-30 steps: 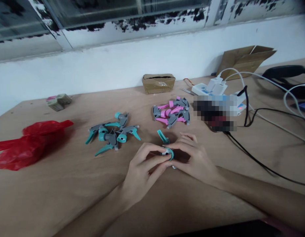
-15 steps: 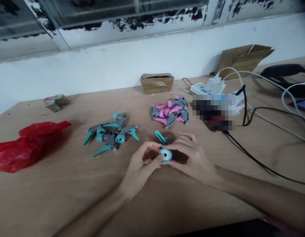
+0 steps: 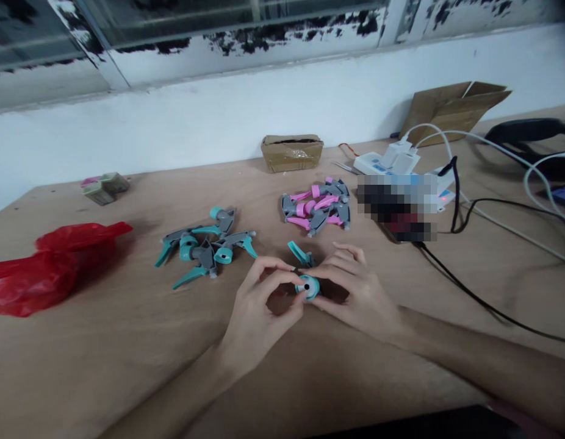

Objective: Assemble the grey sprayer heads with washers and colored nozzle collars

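Between my hands a teal and grey trigger spray head (image 3: 311, 287) is held with its round collar facing me; a white disc with a dark centre hole shows inside the collar. My right hand (image 3: 356, 292) grips it from the right, thumb below and fingers above. On the left, my left hand (image 3: 259, 311) pinches the collar's edge by the white disc with thumb and forefinger. The teal trigger points up and away, beyond the fingers. Much of the grey body is hidden by my right hand.
Several teal spray heads (image 3: 202, 247) lie left of my hands, and several pink ones (image 3: 316, 207) lie beyond them. A red plastic bag (image 3: 58, 262) sits far left. Small cardboard box (image 3: 292, 153), power strip (image 3: 369, 163) and black cable (image 3: 470, 299) occupy the back and right.
My left thumb has moved off the face of the white disc, and the left forefinger now meets it at the collar's edge. My right hand keeps nearly the same hold.
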The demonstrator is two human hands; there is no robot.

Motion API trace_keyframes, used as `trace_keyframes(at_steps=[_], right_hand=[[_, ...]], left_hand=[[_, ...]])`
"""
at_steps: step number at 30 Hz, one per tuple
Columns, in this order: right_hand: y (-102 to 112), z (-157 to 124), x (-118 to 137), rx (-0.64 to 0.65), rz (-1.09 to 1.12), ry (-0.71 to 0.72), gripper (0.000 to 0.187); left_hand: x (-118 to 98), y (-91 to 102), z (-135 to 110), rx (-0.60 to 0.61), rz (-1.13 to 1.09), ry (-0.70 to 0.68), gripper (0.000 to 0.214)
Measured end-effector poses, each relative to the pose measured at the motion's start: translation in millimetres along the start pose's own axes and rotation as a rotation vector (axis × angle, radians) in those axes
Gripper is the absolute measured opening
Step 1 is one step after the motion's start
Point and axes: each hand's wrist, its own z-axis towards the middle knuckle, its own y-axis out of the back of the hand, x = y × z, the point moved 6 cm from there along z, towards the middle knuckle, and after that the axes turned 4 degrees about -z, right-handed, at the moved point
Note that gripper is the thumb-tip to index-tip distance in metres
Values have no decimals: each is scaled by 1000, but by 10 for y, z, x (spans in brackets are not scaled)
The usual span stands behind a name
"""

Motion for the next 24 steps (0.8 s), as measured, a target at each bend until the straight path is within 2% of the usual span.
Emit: trace_keyframes(at_steps=[9, 17, 24], right_hand=[[5, -26, 69, -25, 5, 102, 10], [16, -28, 48, -30, -20, 100, 19], [18, -55, 95, -35, -45, 200, 18]], left_hand=[[-17, -41, -12, 8, 85, 46, 12], [7, 6, -44, -25, 252, 70, 12], [-22, 12, -64, -16, 320, 78, 10]])
